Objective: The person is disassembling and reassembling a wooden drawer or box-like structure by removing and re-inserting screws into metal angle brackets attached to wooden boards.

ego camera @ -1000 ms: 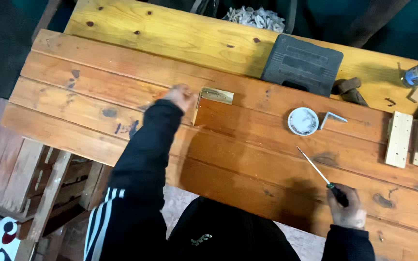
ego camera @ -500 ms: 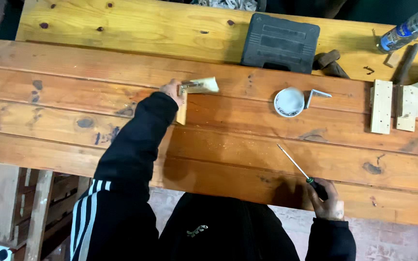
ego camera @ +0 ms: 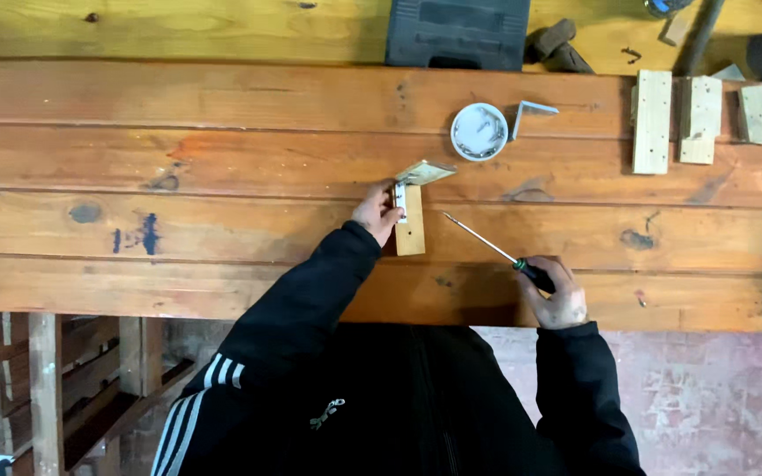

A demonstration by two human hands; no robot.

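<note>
Reddish-brown plank workbench (ego camera: 222, 176) of wide, stained boards, seen from straight above. Near its middle, two small pale wooden blocks set in an L (ego camera: 413, 207): one upright piece running toward the near edge, the other lying tilted across its far end. Left hand (ego camera: 379, 211), out of a black sleeve with white stripes, pressed against the left side of the upright block, fingers closed around it and a small silver metal bracket (ego camera: 400, 201) at the joint. Right hand (ego camera: 556, 298) near the front edge of the bench, wrapped tight on the black-and-green handle of a long thin screwdriver (ego camera: 487, 242); shaft angled up and left, tip lying on the board just right of the blocks, not touching them. Beyond the blocks, a round white plastic tub of small metal fasteners (ego camera: 479, 131), and just beside it to the right a bent grey metal corner bracket (ego camera: 531, 112). Farther right, three short pale wooden offcuts (ego camera: 703, 119) standing side by side, well apart from both hands. At the far edge, a dark grey plastic tool case (ego camera: 457, 33) on a yellower plank. Under the bench on the left, slatted wooden pallets (ego camera: 72, 379).
</note>
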